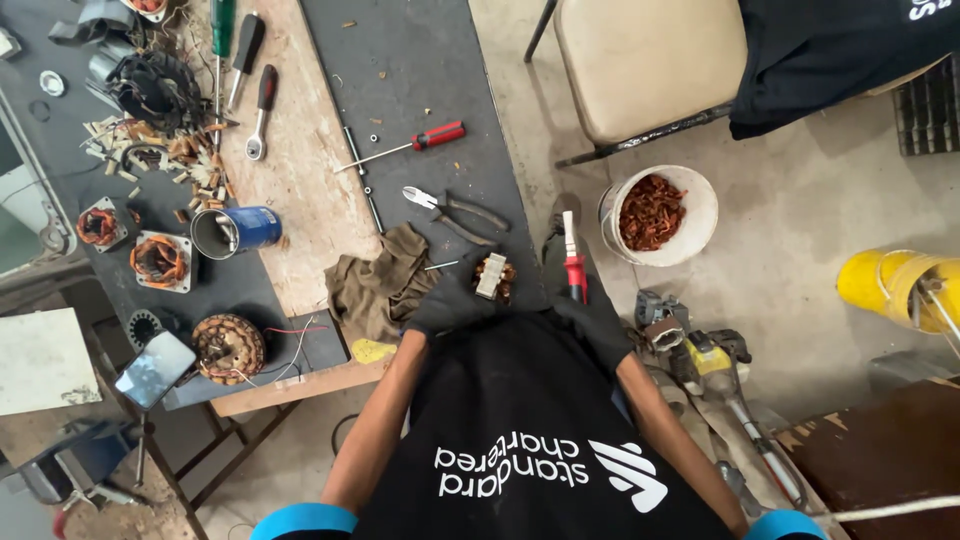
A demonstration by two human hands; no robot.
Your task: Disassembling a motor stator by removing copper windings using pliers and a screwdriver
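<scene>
Both my hands wear black gloves. My left hand (447, 303) holds a small motor stator (493, 277) with copper windings at the near edge of the workbench (300, 180). My right hand (590, 310) grips a red-handled tool (572, 262) that points up and away from me, just right of the stator. A crumpled brown rag (380, 280) lies on the bench beside my left hand. My black apron fills the bottom of the view.
Pliers (455, 212), a red screwdriver (410, 145) and a ratchet wrench (258, 115) lie on the bench. A blue can (237, 231), several stators (160, 262) and a phone (154, 368) sit at the left. A white bucket of copper scrap (657, 215), a chair (645, 65) and a yellow container (895, 285) stand on the floor.
</scene>
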